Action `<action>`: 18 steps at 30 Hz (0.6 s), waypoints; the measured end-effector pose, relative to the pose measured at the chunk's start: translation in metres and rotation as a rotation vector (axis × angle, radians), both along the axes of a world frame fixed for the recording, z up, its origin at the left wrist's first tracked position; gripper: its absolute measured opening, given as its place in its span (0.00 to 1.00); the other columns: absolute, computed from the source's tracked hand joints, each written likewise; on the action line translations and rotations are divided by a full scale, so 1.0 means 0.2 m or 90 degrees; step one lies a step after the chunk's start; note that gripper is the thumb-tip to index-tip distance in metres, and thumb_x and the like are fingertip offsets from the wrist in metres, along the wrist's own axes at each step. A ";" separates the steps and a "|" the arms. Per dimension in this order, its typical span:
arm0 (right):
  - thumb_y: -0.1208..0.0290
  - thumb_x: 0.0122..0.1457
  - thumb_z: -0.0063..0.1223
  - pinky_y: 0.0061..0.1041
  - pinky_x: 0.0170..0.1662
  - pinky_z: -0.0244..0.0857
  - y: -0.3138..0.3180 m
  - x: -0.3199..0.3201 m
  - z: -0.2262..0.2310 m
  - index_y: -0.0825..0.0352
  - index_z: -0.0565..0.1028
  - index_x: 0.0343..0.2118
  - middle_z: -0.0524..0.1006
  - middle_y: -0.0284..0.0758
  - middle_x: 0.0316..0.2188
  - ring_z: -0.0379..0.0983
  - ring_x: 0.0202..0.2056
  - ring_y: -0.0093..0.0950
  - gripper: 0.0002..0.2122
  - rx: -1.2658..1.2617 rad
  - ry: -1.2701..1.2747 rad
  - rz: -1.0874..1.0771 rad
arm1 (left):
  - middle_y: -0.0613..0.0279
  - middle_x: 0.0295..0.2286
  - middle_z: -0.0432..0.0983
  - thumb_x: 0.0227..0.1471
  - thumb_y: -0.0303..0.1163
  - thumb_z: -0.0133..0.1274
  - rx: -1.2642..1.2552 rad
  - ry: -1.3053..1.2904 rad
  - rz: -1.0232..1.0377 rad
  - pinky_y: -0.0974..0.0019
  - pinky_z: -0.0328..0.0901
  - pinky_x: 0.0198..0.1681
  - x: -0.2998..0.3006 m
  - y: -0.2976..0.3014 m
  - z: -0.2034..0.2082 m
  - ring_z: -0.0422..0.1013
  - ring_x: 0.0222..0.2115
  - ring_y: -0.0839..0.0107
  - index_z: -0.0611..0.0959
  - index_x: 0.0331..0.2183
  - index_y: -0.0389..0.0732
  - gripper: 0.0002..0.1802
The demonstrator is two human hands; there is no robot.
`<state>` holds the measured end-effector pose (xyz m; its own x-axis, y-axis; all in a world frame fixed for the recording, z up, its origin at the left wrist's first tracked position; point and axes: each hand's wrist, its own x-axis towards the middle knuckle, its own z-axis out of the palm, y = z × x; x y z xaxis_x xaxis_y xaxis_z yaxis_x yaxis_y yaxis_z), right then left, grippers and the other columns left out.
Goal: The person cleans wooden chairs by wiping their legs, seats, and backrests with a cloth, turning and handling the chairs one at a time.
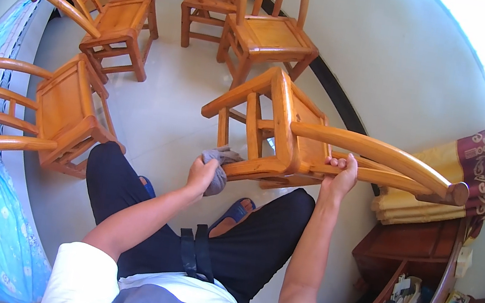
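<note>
Held wooden chair (282,117), clock directions read from the centre of the view. The chair lies tipped on its side, mainly at 2 o'clock, above the tiled floor (147,118), its legs toward 9 o'clock and its curved backrest (375,147) reaching toward 3 o'clock. Its solid timber appears stiff and sturdy, probably moderately heavy and unlikely to break in normal handling; the glossy finish may prove a little slippery. A backrest post or a seat rail offers the soundest hold, with some turning load likely because the seat and legs sit to one side. The right hand (341,175), at 3 o'clock, wraps its fingers around the lower backrest post (386,178); its forearm rises from 5 o'clock, nearly upright. The left hand (200,173), at 8 o'clock, has its grip closed on a bunched grey cloth (219,167), soft and light in appearance, set against the end of the lowest leg (246,169); its forearm slants in from 7 o'clock. Whether the chair touches the right thigh (288,221) cannot be told. A similar chair (69,94) stands at 9 o'clock.
</note>
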<state>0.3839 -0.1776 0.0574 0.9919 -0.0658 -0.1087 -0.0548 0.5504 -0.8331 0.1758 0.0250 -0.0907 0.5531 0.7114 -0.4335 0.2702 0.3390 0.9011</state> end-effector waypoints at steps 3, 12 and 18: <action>0.72 0.62 0.46 0.31 0.30 0.68 0.01 0.00 0.01 0.64 0.66 0.27 0.59 0.26 0.17 0.61 0.20 0.22 0.06 -0.009 0.000 -0.006 | 0.57 0.30 0.78 0.50 0.35 0.46 -0.219 -0.026 0.046 0.58 0.69 0.40 -0.01 -0.01 0.01 0.75 0.33 0.64 0.78 0.35 0.36 0.14; 0.72 0.61 0.46 0.32 0.30 0.66 0.00 0.01 -0.01 0.63 0.65 0.25 0.58 0.26 0.17 0.59 0.20 0.23 0.08 0.000 0.011 -0.010 | 0.58 0.44 0.75 0.52 0.33 0.45 -0.597 -0.380 -0.260 0.54 0.66 0.51 -0.04 -0.11 0.69 0.72 0.45 0.64 0.72 0.50 0.40 0.23; 0.71 0.62 0.44 0.32 0.30 0.65 0.03 -0.04 -0.01 0.62 0.64 0.23 0.57 0.26 0.17 0.57 0.20 0.22 0.10 -0.022 0.022 0.008 | 0.56 0.48 0.74 0.48 0.31 0.46 -0.553 -0.440 -0.254 0.56 0.60 0.59 -0.12 0.07 0.78 0.70 0.50 0.62 0.72 0.52 0.38 0.27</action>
<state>0.3768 -0.1707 0.0564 0.9882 -0.0581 -0.1414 -0.0909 0.5209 -0.8488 0.1511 0.0390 0.0645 0.9768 0.0488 -0.2084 0.0412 0.9126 0.4068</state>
